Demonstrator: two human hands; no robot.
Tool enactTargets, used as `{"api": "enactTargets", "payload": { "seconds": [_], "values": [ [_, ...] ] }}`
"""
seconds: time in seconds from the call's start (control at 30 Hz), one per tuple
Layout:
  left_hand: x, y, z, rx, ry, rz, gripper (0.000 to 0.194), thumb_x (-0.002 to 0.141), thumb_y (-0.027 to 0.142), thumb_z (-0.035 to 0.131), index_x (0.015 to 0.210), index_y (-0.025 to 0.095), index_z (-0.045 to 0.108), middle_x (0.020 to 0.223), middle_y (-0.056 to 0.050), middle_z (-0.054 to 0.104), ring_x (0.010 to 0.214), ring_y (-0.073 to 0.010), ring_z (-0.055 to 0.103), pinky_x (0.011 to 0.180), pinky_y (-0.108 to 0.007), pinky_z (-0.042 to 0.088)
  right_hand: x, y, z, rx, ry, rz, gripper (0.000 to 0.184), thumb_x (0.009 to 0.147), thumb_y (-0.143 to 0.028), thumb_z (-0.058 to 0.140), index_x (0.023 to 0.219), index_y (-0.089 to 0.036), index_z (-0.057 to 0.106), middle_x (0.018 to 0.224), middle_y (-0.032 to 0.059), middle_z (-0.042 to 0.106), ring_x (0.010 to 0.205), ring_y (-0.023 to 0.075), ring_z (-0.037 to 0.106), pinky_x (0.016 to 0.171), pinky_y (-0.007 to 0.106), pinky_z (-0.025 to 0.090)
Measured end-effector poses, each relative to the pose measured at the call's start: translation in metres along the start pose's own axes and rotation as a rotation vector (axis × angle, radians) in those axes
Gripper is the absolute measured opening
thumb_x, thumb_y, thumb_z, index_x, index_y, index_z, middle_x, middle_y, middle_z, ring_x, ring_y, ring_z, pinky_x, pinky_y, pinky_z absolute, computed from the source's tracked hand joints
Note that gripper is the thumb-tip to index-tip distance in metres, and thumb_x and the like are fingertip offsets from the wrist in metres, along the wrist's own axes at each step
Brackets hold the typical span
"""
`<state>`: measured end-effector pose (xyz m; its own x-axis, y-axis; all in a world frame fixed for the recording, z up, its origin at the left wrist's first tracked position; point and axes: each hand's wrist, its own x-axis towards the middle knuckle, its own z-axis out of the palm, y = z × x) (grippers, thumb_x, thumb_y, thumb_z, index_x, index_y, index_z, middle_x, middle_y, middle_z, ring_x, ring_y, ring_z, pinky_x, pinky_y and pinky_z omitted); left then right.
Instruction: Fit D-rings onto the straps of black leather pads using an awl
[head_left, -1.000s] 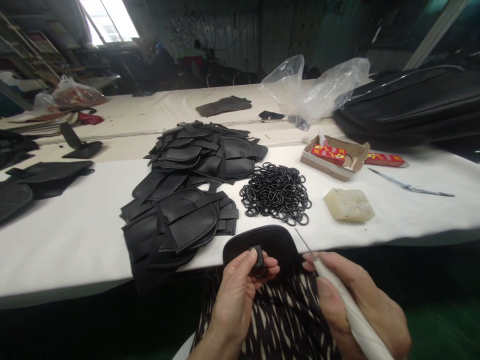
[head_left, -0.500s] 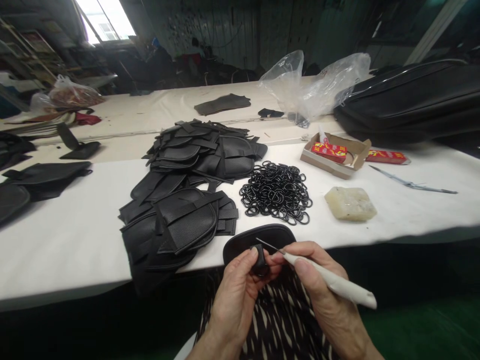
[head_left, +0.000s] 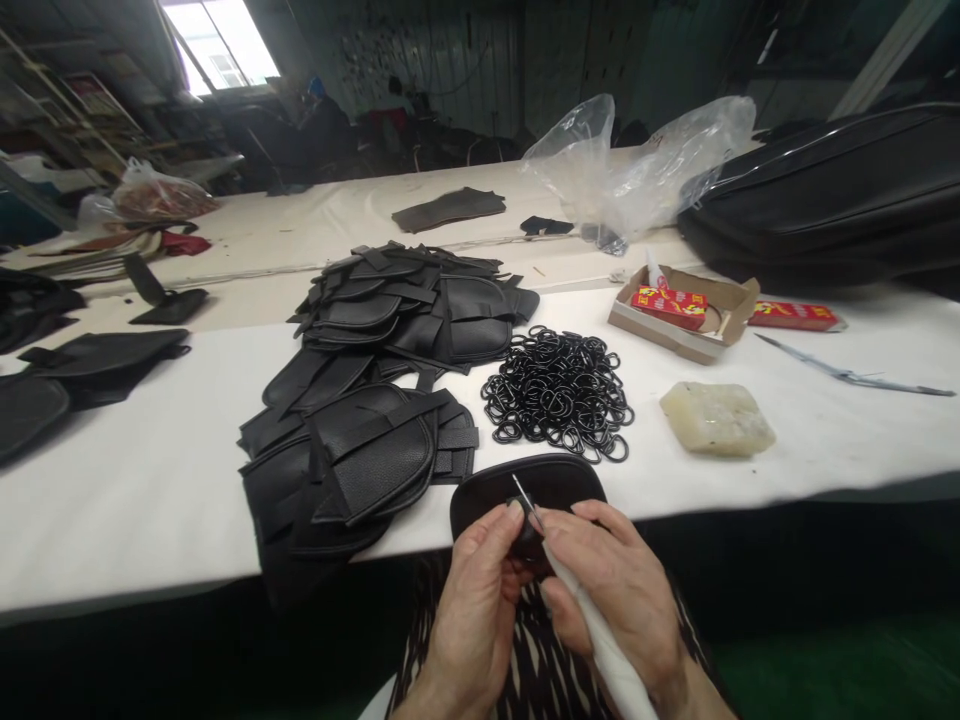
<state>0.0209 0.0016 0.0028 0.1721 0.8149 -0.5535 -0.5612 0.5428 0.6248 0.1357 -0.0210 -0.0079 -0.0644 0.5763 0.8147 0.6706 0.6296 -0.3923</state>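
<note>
Lower centre of frame: black leather-look piece with rounded edge [head_left: 480, 492], at the near edge of the white-covered surface [head_left: 187, 490]. Left hand [head_left: 476, 575] closed, thumb and fingers pinching a small black tab [head_left: 528, 543] against it. Right hand [head_left: 622, 585] wrapped round a white-handled tool with thin metal shaft [head_left: 600, 632]; tip at the tab, contact unclear. Centre: heap of glossy black metal-look rings [head_left: 556, 392]. Left of heap: pile of black leather-look pouches [head_left: 379, 445].
</note>
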Motion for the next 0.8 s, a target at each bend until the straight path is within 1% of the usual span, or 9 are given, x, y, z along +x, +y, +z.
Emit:
{"api": "enactTargets", "payload": {
  "seconds": [0.07, 0.13, 0.2, 0.3, 0.4, 0.5, 0.57, 0.67, 0.8],
  "values": [
    [-0.0010, 0.0002, 0.0005, -0.018, 0.085, -0.015, 0.009, 0.070, 0.020, 0.074, 0.077, 0.014, 0.070, 0.073, -0.003, 0.071, 0.068, -0.0119, 0.066, 0.063, -0.017, 0.051, -0.0024, -0.0010, 0.0055, -0.036, -0.010, -0.017, 0.015, 0.089, -0.014, 0.046, 0.100, -0.012, 0.057, 0.086, 0.0106, 0.073, 0.087, 0.0189, 0.069, 0.090, 0.036, 0.047],
    [-0.0018, 0.0011, 0.0015, -0.039, 0.145, -0.024, 0.011, 0.068, 0.018, 0.075, 0.077, 0.014, 0.070, 0.073, -0.003, 0.071, 0.069, -0.0116, 0.066, 0.065, -0.016, 0.051, -0.0057, -0.0030, 0.0095, -0.054, -0.022, -0.025, 0.015, 0.091, -0.015, 0.045, 0.099, -0.011, 0.057, 0.087, 0.0117, 0.073, 0.091, 0.0195, 0.068, 0.095, 0.039, 0.043],
    [-0.0024, 0.0020, 0.0024, -0.060, 0.175, -0.030, 0.011, 0.066, 0.016, 0.076, 0.074, 0.014, 0.070, 0.070, -0.002, 0.071, 0.068, -0.0111, 0.066, 0.066, -0.015, 0.052, -0.0084, -0.0046, 0.0115, -0.066, -0.021, -0.039, 0.015, 0.091, -0.015, 0.045, 0.099, -0.010, 0.056, 0.088, 0.0128, 0.073, 0.095, 0.0204, 0.067, 0.097, 0.042, 0.042],
    [-0.0028, 0.0026, 0.0029, -0.077, 0.183, -0.036, 0.014, 0.062, 0.016, 0.079, 0.073, 0.014, 0.070, 0.068, -0.002, 0.070, 0.067, -0.0118, 0.066, 0.064, -0.016, 0.052, -0.0106, -0.0049, 0.0116, -0.076, -0.023, -0.046, 0.015, 0.091, -0.014, 0.045, 0.100, -0.009, 0.055, 0.088, 0.0140, 0.072, 0.098, 0.0212, 0.066, 0.097, 0.044, 0.042],
    [-0.0026, 0.0021, 0.0017, -0.067, 0.168, -0.039, 0.017, 0.061, 0.017, 0.079, 0.074, 0.014, 0.070, 0.069, -0.002, 0.070, 0.067, -0.0133, 0.066, 0.062, -0.018, 0.052, -0.0108, -0.0040, 0.0107, -0.071, -0.031, -0.044, 0.015, 0.090, -0.012, 0.045, 0.100, -0.008, 0.055, 0.089, 0.0150, 0.072, 0.098, 0.0213, 0.066, 0.096, 0.044, 0.044],
    [-0.0016, 0.0015, -0.0008, -0.046, 0.147, -0.043, 0.016, 0.063, 0.018, 0.078, 0.075, 0.014, 0.069, 0.070, -0.002, 0.069, 0.067, -0.0131, 0.066, 0.062, -0.018, 0.051, -0.0099, -0.0036, 0.0104, -0.052, -0.032, -0.023, 0.015, 0.090, -0.012, 0.045, 0.099, -0.008, 0.057, 0.086, 0.0143, 0.072, 0.096, 0.0213, 0.066, 0.095, 0.044, 0.045],
    [-0.0009, 0.0014, -0.0024, -0.024, 0.088, -0.046, 0.014, 0.066, 0.019, 0.076, 0.077, 0.014, 0.069, 0.071, -0.002, 0.069, 0.068, -0.0131, 0.065, 0.063, -0.019, 0.051, -0.0089, -0.0040, 0.0102, -0.034, -0.023, 0.000, 0.015, 0.089, -0.012, 0.045, 0.097, -0.009, 0.057, 0.084, 0.0136, 0.072, 0.095, 0.0214, 0.067, 0.095, 0.043, 0.045],
    [-0.0007, 0.0023, -0.0034, 0.019, -0.040, -0.044, 0.009, 0.073, 0.021, 0.071, 0.076, 0.014, 0.068, 0.071, -0.003, 0.068, 0.069, -0.0135, 0.064, 0.065, -0.020, 0.050, -0.0076, -0.0049, 0.0092, -0.026, 0.003, 0.011, 0.015, 0.086, -0.011, 0.047, 0.096, -0.009, 0.057, 0.084, 0.0132, 0.073, 0.092, 0.0219, 0.068, 0.095, 0.042, 0.047],
    [-0.0022, 0.0047, -0.0006, 0.076, -0.110, -0.034, 0.008, 0.079, 0.021, 0.065, 0.076, 0.013, 0.067, 0.072, -0.002, 0.067, 0.069, -0.0124, 0.063, 0.066, -0.019, 0.049, -0.0068, -0.0054, 0.0068, -0.038, -0.005, 0.019, 0.016, 0.085, -0.011, 0.047, 0.099, -0.011, 0.056, 0.083, 0.0133, 0.073, 0.090, 0.0222, 0.069, 0.092, 0.043, 0.049]
  ]
}}
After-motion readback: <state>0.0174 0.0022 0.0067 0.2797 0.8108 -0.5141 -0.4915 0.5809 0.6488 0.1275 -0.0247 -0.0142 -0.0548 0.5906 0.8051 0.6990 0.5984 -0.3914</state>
